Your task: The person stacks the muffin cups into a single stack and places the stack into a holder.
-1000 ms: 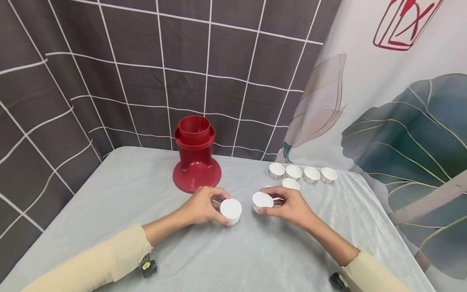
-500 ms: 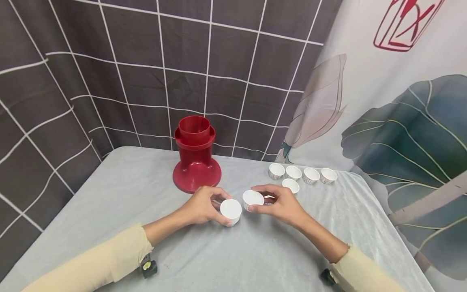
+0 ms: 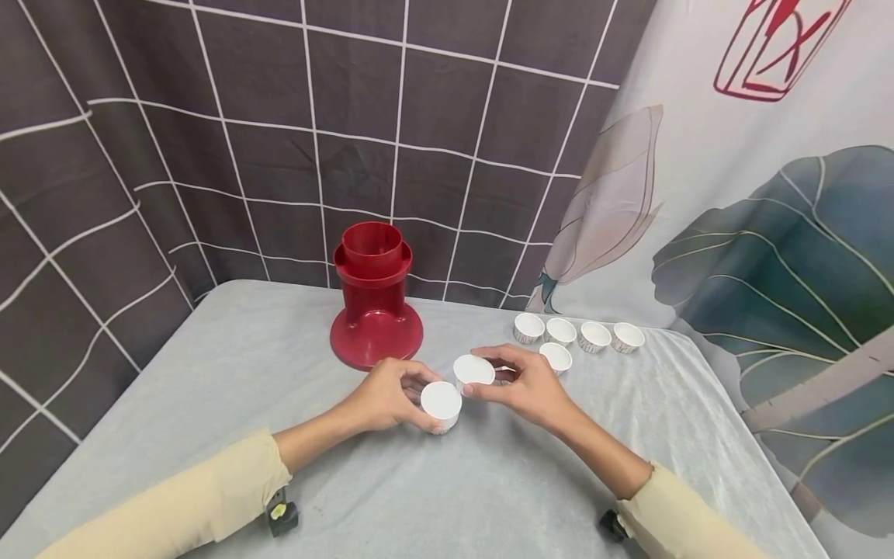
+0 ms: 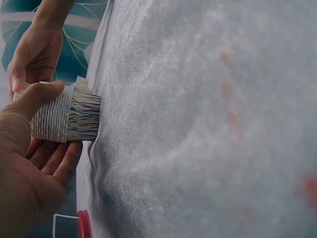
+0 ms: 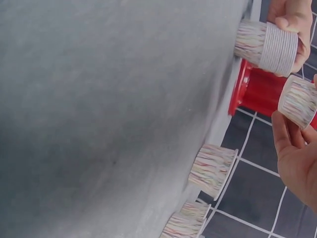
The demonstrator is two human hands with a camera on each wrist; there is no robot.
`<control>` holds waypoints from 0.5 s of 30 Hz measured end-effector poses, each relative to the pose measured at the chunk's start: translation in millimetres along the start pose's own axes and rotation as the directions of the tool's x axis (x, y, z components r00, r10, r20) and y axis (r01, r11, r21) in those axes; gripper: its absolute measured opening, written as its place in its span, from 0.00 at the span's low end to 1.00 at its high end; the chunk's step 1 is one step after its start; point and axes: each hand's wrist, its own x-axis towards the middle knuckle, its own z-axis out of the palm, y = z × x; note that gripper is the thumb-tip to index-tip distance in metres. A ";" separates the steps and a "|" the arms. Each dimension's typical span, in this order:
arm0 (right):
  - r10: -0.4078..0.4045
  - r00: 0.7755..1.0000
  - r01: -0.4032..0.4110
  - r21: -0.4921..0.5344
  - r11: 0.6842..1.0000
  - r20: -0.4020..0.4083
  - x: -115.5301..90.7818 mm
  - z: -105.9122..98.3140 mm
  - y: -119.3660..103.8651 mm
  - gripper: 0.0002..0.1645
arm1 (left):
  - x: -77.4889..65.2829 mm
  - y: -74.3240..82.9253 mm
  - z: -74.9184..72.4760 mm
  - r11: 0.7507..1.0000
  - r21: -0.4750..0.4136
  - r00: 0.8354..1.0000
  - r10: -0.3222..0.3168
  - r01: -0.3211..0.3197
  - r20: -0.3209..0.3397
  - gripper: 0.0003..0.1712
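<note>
My left hand [image 3: 391, 394] grips a stack of nested white paper cups [image 3: 441, 402], fingers and thumb wrapped around its sides. In the left wrist view the stack [image 4: 59, 116] shows many close-set rims above one patterned cup wall, its base at the cloth. My right hand [image 3: 532, 382] pinches a single paper cup [image 3: 473, 371] by its sides, just behind and right of the stack. The right wrist view shows this cup [image 5: 298, 101], streaked with colour, raised off the table and close to the stack's rim end. From the head view I cannot tell whether the two touch.
A red plastic stand [image 3: 375, 310] with a round base and open tube top stands behind my left hand. Several single paper cups [image 3: 594, 336] form a row along the back right edge, with one cup [image 3: 556, 358] in front. Grey cloth [image 3: 433, 489] covers the table.
My right hand has carried its cup leftward and slightly back, up to the stack. The left hand and its stack have stayed in place.
</note>
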 end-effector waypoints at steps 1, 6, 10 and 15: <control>-0.002 1.000 0.002 0.010 1.000 -0.001 0.6 1.0 -0.7 0.31 | 0.0 0.1 -0.2 1.000 -0.004 1.000 -0.002 0.002 0.001 0.29; -0.029 1.000 0.029 0.050 0.998 0.010 1.6 7.4 -6.5 0.31 | -0.4 0.2 -1.4 1.000 -0.001 1.000 -0.004 0.004 0.000 0.30; -0.058 0.998 0.056 0.051 0.997 0.038 -0.2 14.8 -12.4 0.31 | 1.2 -1.3 -1.3 1.000 0.019 1.000 0.007 -0.008 0.010 0.30; -0.097 0.992 0.095 0.027 0.995 0.079 -1.6 23.4 -16.1 0.30 | 1.7 -1.5 -1.0 0.999 0.035 1.000 -0.003 0.002 0.019 0.29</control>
